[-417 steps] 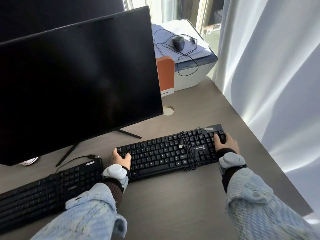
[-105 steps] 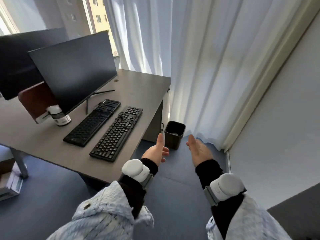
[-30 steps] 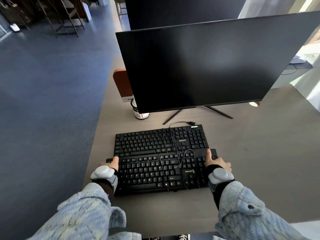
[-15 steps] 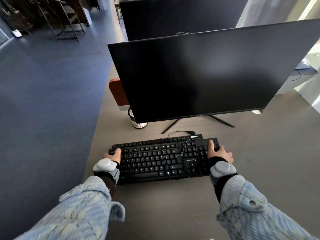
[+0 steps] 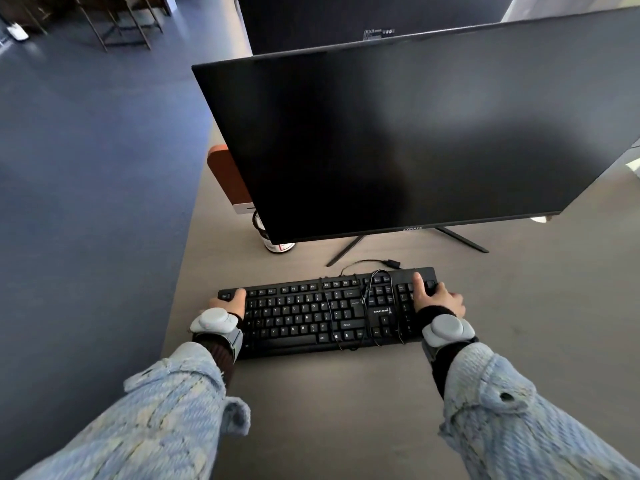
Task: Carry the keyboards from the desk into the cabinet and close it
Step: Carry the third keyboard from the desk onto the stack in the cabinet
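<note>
A black keyboard (image 5: 311,313) with its thin cable (image 5: 329,317) wound round it lies across the grey desk (image 5: 346,410), just in front of the monitor's stand. It covers the second keyboard, of which only a loose cable with a plug (image 5: 391,263) shows behind. My left hand (image 5: 230,301) grips the left end, thumb on the top corner keys. At the right end my right hand (image 5: 438,299) grips too, thumb on the keys and fingers curled round the edge. No cabinet is in view.
A large dark monitor (image 5: 398,143) overhangs the desk right behind the keyboard, with a second monitor (image 5: 346,22) behind it. An orange divider (image 5: 228,178) and a small white jar (image 5: 277,244) stand at the back left. The desk's left edge drops to blue carpet (image 5: 86,202).
Over the last second both hands slid the near keyboard away from me onto the far one, which it now covers. My grip on both ends is unchanged.
</note>
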